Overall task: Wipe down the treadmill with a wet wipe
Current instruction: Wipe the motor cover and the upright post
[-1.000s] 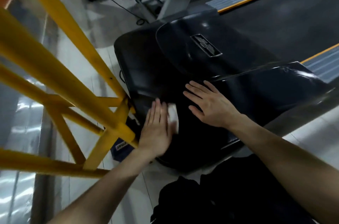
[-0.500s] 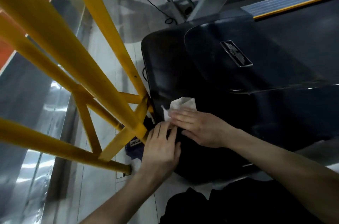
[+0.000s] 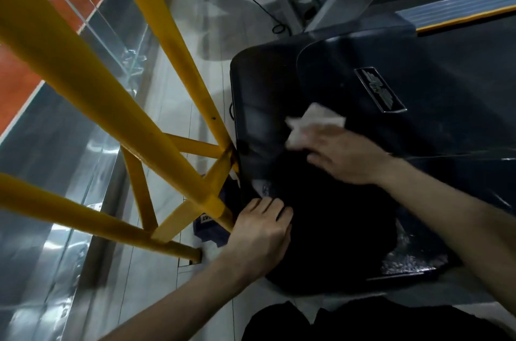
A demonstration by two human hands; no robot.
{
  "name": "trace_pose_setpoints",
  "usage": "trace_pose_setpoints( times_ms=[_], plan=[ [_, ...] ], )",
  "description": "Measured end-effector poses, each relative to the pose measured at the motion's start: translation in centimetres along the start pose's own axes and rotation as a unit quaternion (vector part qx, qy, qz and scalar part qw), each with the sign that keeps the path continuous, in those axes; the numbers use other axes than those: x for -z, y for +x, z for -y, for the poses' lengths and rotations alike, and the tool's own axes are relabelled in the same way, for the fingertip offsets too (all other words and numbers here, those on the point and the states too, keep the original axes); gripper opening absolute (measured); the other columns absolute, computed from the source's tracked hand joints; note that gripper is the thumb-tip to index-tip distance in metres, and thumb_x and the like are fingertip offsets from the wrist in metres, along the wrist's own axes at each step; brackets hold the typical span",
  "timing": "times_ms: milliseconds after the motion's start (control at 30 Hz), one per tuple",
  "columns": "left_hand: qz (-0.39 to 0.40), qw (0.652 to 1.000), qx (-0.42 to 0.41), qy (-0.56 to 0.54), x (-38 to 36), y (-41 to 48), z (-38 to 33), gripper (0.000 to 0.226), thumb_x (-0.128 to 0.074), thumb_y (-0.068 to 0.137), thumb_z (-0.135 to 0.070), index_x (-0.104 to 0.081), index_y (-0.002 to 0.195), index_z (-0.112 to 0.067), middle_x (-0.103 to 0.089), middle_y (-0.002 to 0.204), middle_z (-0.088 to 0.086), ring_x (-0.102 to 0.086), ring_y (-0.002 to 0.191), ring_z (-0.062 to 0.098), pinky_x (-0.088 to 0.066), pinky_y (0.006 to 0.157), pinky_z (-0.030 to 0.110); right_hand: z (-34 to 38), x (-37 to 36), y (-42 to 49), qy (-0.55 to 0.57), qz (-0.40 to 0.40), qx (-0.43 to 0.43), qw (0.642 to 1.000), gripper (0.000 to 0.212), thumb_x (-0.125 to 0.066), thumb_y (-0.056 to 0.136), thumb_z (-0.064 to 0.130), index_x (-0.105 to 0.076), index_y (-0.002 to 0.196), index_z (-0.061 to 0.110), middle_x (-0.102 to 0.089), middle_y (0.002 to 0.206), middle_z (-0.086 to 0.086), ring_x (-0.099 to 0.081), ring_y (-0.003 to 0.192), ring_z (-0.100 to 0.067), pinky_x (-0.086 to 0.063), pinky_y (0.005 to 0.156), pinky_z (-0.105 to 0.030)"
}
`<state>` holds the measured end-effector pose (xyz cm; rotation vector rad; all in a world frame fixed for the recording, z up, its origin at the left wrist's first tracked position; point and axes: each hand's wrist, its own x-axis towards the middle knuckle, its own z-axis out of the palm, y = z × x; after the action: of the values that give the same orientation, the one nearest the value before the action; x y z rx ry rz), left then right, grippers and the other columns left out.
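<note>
Right grip (image 3: 346, 157): fingers extended and laid flat, pressing a white wet wipe (image 3: 314, 121) against the black front cover (image 3: 265, 83) of the treadmill (image 3: 474, 122). The fingers are not curled round the wipe. It sits beneath and beyond the fingertips, crumpled, with its far edge showing clear of the hand. The hand is motion-blurred, so finer finger placement cannot be read.

Reference point: the metal badge (image 3: 379, 90) on the cover.
- The wipe lies just below and left of the badge, near it but not touching.
- The right grip sits directly below the wipe, further from the badge.
- Left grip (image 3: 261, 231): well below and left of the badge, at the cover's near-left corner. Its fingers are bent, with the knuckles raised against the dark surface. Whether it holds the cover's edge cannot be told.
- A patch of wet speckling (image 3: 413, 259) shows on the cover's lower edge, well below the badge.
- A yellow tubular frame (image 3: 117, 106) stands far left of the badge, its joint just beside the left grip.
- The running belt (image 3: 491, 61) extends to the right of the badge.
</note>
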<state>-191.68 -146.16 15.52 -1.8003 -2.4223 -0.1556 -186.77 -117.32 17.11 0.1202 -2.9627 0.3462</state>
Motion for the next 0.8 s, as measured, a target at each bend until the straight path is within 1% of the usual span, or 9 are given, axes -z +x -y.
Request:
trace_pose_setpoints(
  times_ms=[67,200,267,400,433,533,600,733,800],
  plan=[
    [0.006,1.000,0.010,0.013,0.0,1.2,-0.2,0.032,-0.053,0.103,-0.034,-0.069,0.123,-0.015,-0.064,0.111,0.004,-0.061,0.098,0.027,-0.050,0.086,0.042,-2.2,0.8,1.6,0.014,0.004,-0.123,0.992,0.058,-0.043,0.108,0.054,-0.033,0.164,0.041,-0.021,0.176,0.008,-0.017,0.162,-0.015,-0.027,0.130,-0.044],
    [0.027,0.998,0.049,0.028,0.5,4.0,-0.1,0.032,-0.054,0.100,-0.040,-0.068,0.115,-0.015,-0.065,0.110,0.007,-0.062,0.097,0.031,-0.052,0.082,0.045,2.1,-1.2,-2.3,0.029,0.094,0.115,0.989,0.059,-0.034,0.110,0.054,-0.033,0.166,0.034,-0.027,0.174,0.008,-0.016,0.162,-0.009,-0.018,0.132,-0.036],
    [0.042,0.997,0.060,0.027,1.0,5.5,0.0,0.031,-0.054,0.098,-0.041,-0.068,0.109,-0.016,-0.064,0.106,0.007,-0.062,0.094,0.031,-0.053,0.078,0.044,-0.5,-1.2,-2.0,0.003,0.099,0.157,0.983,0.059,-0.027,0.113,0.049,-0.031,0.168,0.027,-0.024,0.175,0.008,-0.014,0.163,-0.007,-0.015,0.133,-0.035],
    [0.065,0.994,0.085,0.020,1.5,9.1,0.2,0.043,-0.050,0.097,-0.049,-0.065,0.122,-0.017,-0.064,0.114,0.006,-0.063,0.104,0.030,-0.053,0.085,0.042,-8.7,1.0,4.1,0.088,0.051,-0.153,0.983,0.066,-0.030,0.110,0.056,-0.030,0.168,0.025,-0.020,0.177,0.003,-0.009,0.163,-0.010,-0.004,0.134,-0.035],
    [0.072,0.992,0.100,0.022,1.3,10.1,0.4,0.049,-0.048,0.097,-0.053,-0.063,0.127,-0.016,-0.063,0.118,0.007,-0.063,0.108,0.030,-0.053,0.088,0.043,-9.2,0.8,4.8,0.085,0.047,-0.165,0.982,0.067,-0.031,0.111,0.055,-0.029,0.168,0.019,-0.018,0.178,-0.002,-0.004,0.163,-0.009,0.003,0.132,-0.029],
    [0.086,0.981,0.171,0.016,0.6,11.9,1.9,0.073,-0.043,0.097,-0.063,-0.055,0.143,-0.008,-0.062,0.134,0.014,-0.061,0.123,0.035,-0.052,0.102,0.047,-5.7,0.9,3.5,0.107,0.050,0.018,0.993,0.049,-0.046,0.115,0.030,-0.044,0.161,0.015,-0.027,0.175,-0.004,-0.006,0.159,-0.002,0.010,0.123,-0.011],
    [0.115,0.972,0.204,0.015,0.2,12.4,2.7,0.092,-0.037,0.098,-0.076,-0.043,0.155,-0.004,-0.054,0.151,0.017,-0.050,0.142,0.035,-0.043,0.118,0.045,-4.7,1.2,2.9,0.095,0.098,0.087,0.987,0.047,-0.043,0.116,0.033,-0.043,0.162,0.027,-0.022,0.174,0.011,-0.003,0.160,0.000,0.009,0.125,-0.013],
    [0.094,0.964,0.247,0.010,-1.0,13.7,3.2,0.095,-0.031,0.101,-0.077,-0.029,0.165,-0.006,-0.034,0.170,0.016,-0.031,0.158,0.030,-0.022,0.131,0.042,-11.8,0.9,8.5,0.045,0.093,-0.041,0.994,0.056,-0.020,0.115,0.036,-0.040,0.163,0.014,-0.024,0.175,-0.007,-0.010,0.165,-0.028,0.011,0.127,-0.023],
    [0.055,0.960,0.276,-0.010,-1.8,15.0,2.1,0.088,-0.027,0.104,-0.070,-0.028,0.166,-0.007,-0.031,0.171,0.016,-0.028,0.159,0.031,-0.020,0.132,0.043,-12.5,0.2,9.9,0.011,0.113,-0.015,0.993,0.075,-0.004,0.107,0.049,-0.040,0.163,0.014,-0.022,0.176,-0.011,-0.006,0.165,-0.029,0.008,0.132,-0.034]
  ],
)
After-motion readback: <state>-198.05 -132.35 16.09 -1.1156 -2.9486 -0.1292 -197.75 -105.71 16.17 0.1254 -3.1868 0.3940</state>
